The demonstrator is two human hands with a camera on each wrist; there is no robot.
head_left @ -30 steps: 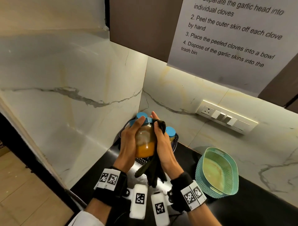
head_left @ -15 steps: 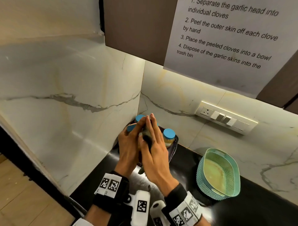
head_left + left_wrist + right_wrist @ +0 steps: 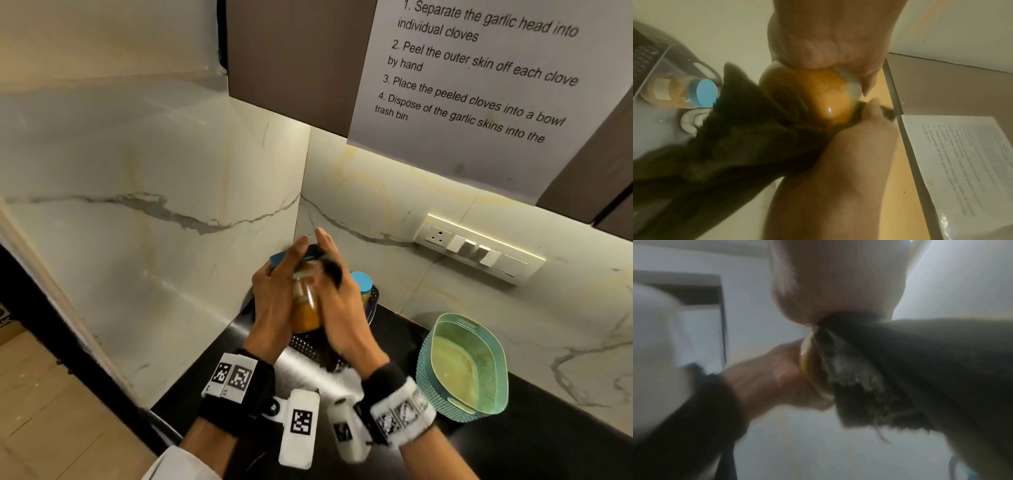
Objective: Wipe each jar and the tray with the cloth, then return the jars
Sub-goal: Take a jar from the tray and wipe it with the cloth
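Note:
My left hand (image 3: 277, 294) grips a clear jar (image 3: 306, 303) with a blue lid and orange contents, lifted above the dark perforated tray (image 3: 305, 346). My right hand (image 3: 342, 301) holds the black cloth (image 3: 333, 271) against the jar's right side, and the cloth's tail hangs below the palm. In the left wrist view the cloth (image 3: 735, 138) wraps the underside of the jar (image 3: 830, 97). The right wrist view is blurred; it shows the cloth (image 3: 920, 369) over the jar's rim (image 3: 807, 366). A second blue-lidded jar (image 3: 361, 282) stands on the tray behind my right hand.
A teal mesh basket (image 3: 466, 363) sits on the black counter to the right. Marble walls meet in a corner just behind the tray. A switch panel (image 3: 479, 250) is on the back wall, and a paper sheet hangs from the cabinet above.
My right hand slid the cloth across the front of the jar, covering it, then back to its right side. The left hand kept its grip throughout.

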